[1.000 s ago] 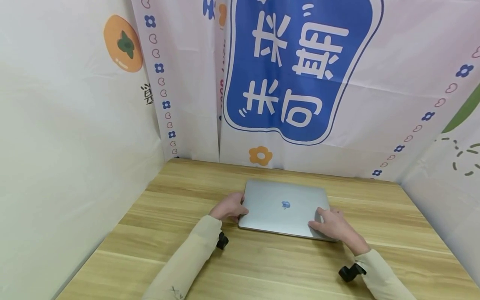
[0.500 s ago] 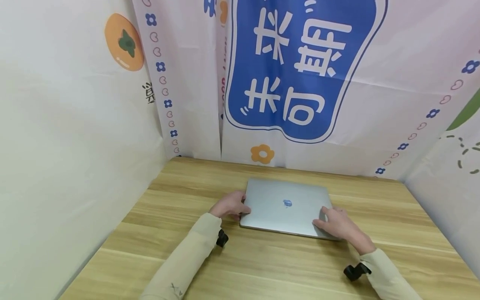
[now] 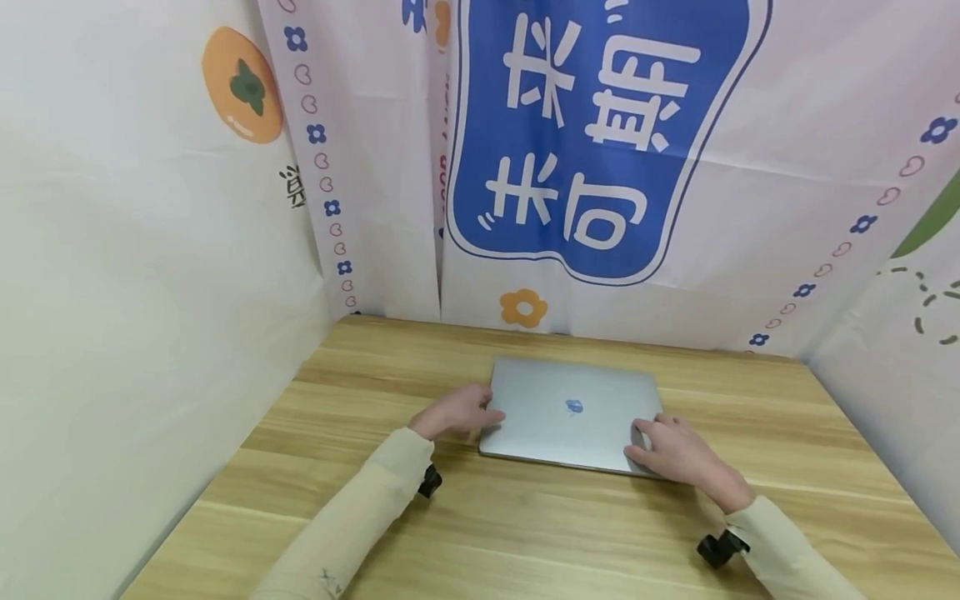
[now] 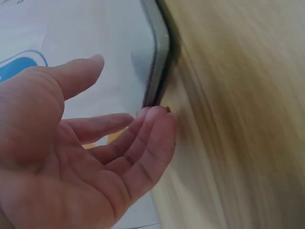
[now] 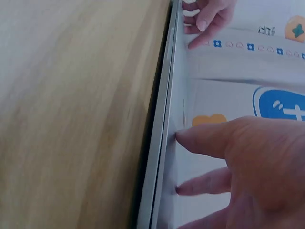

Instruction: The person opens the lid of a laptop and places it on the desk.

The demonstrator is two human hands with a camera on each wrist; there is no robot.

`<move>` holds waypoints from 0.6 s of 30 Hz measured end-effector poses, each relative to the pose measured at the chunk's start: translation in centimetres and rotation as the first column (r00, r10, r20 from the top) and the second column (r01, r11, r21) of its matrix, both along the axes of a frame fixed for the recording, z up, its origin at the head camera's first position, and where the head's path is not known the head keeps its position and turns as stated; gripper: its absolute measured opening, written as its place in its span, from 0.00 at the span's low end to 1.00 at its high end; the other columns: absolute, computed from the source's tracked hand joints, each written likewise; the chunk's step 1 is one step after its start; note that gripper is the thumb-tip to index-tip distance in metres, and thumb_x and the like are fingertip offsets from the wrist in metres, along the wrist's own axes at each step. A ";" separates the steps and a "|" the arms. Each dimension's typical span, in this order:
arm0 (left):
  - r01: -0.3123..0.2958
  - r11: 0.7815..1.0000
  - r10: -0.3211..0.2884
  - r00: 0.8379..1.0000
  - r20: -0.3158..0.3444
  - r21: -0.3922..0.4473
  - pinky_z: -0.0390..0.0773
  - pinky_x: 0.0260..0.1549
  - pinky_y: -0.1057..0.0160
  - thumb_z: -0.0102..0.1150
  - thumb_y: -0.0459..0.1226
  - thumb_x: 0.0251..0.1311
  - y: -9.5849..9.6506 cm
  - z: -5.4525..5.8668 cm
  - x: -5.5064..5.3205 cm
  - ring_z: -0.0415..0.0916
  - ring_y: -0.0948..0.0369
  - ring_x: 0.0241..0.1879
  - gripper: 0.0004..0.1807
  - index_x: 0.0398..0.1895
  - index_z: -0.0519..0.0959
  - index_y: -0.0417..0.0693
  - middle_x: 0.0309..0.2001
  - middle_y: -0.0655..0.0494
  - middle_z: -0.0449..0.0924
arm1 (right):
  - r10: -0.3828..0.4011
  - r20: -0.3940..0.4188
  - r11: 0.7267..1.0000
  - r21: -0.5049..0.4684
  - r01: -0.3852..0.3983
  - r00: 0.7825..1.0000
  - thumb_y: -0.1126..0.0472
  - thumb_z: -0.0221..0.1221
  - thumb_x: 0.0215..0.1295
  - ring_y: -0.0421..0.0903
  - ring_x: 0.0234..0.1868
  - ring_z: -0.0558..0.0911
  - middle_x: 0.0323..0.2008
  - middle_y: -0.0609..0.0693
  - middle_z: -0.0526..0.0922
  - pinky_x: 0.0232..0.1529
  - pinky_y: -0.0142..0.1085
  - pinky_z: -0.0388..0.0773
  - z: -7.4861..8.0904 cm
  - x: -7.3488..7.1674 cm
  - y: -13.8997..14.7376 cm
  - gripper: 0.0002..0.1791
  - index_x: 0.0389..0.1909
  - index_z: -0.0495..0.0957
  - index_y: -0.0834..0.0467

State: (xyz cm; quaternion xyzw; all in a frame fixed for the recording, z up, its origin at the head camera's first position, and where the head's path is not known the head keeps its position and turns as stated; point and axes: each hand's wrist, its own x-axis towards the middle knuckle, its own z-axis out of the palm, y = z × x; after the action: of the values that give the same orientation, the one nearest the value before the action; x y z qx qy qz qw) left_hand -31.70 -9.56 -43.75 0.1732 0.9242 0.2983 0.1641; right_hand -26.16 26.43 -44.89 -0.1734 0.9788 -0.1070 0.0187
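A closed silver laptop (image 3: 547, 417) with a blue-tinted logo lies flat on the wooden table. At its left edge is my left hand (image 3: 461, 410). In the left wrist view that hand's thumb (image 4: 83, 76) stands clear of the lid, and its loosely bent fingers are close to the laptop's edge (image 4: 159, 57); whether they touch it I cannot tell. My right hand (image 3: 675, 450) is over the front right corner. In the right wrist view its thumb and fingertips rest on the lid (image 5: 174, 157). Part of that corner is hidden under the hand.
The wooden table (image 3: 525, 533) runs back to a white printed cloth (image 3: 390, 208) with a blue sign. Pale walls (image 3: 150, 292) close in on both sides. Black wrist cameras (image 3: 722, 548) hang below the sleeves.
My left hand has loosened at the laptop's left edge, its thumb lifting and its wrist shifting slightly left. The right hand stays at its corner. Over the last half second the laptop has hardly moved.
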 end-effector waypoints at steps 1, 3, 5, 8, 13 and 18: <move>0.012 1.000 -0.012 1.000 -0.020 -0.008 0.78 0.55 0.52 0.55 0.50 0.69 0.0 0.0 0.1 0.79 0.52 0.50 0.34 0.69 0.66 0.36 0.67 0.41 0.70 | 0.014 -0.010 1.000 -0.006 -0.014 1.000 0.49 0.62 0.65 0.60 0.49 0.79 0.42 0.60 0.85 0.55 0.61 0.70 0.1 0.1 -0.1 0.29 0.56 0.77 0.67; 0.034 0.999 -0.035 0.998 -0.060 -0.021 0.79 0.51 0.53 0.55 0.48 0.69 -0.1 0.0 0.3 0.78 0.52 0.49 0.31 0.67 0.68 0.36 0.61 0.42 0.76 | 0.048 -0.018 0.999 -0.023 -0.049 0.999 0.48 0.62 0.64 0.52 0.44 0.79 0.41 0.55 0.84 0.53 0.58 0.72 0.2 0.1 -0.3 0.26 0.55 0.79 0.64; 0.054 0.998 -0.058 0.993 -0.098 -0.037 0.79 0.40 0.58 0.55 0.47 0.69 -0.2 -0.1 0.4 0.76 0.58 0.39 0.27 0.63 0.71 0.36 0.48 0.46 0.81 | 0.079 -0.005 0.995 -0.058 -0.080 0.997 0.49 0.62 0.65 0.49 0.43 0.77 0.41 0.54 0.83 0.54 0.58 0.71 0.5 0.2 -0.7 0.25 0.54 0.80 0.62; 0.080 0.995 -0.088 0.987 -0.134 -0.064 0.74 0.33 0.63 0.56 0.45 0.69 -0.4 -0.3 0.6 0.70 0.62 0.28 0.25 0.61 0.72 0.37 0.34 0.54 0.77 | 0.120 0.016 0.988 -0.100 -0.118 0.993 0.49 0.62 0.65 0.51 0.47 0.78 0.45 0.54 0.84 0.56 0.60 0.69 0.8 0.4 -1.3 0.23 0.53 0.81 0.61; 0.115 0.990 -0.129 0.974 -0.188 -0.086 0.79 0.45 0.57 0.55 0.46 0.70 -0.5 -0.3 0.7 0.74 0.61 0.37 0.29 0.66 0.68 0.35 0.42 0.51 0.80 | 0.173 0.047 0.973 -0.161 -0.163 0.984 0.48 0.60 0.67 0.63 0.58 0.75 0.55 0.63 0.81 0.58 0.64 0.69 1.5 1.0 -2.2 0.25 0.55 0.79 0.62; 0.121 0.988 -0.140 0.965 -0.221 -0.094 0.76 0.58 0.52 0.54 0.48 0.70 -0.6 -0.5 0.8 0.75 0.53 0.55 0.31 0.68 0.67 0.38 0.58 0.43 0.76 | 0.253 0.064 0.943 -0.241 -0.231 0.965 0.47 0.57 0.70 0.65 0.59 0.74 0.58 0.65 0.77 0.59 0.63 0.71 1.7 1.4 -3.1 0.26 0.57 0.77 0.63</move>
State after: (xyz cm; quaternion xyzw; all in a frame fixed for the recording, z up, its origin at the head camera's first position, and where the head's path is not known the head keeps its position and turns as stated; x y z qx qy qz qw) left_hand -30.94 -10.17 -44.29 0.2599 0.9346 0.2279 0.0835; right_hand -24.77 23.30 -43.15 -0.2882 0.9290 -0.2252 0.0574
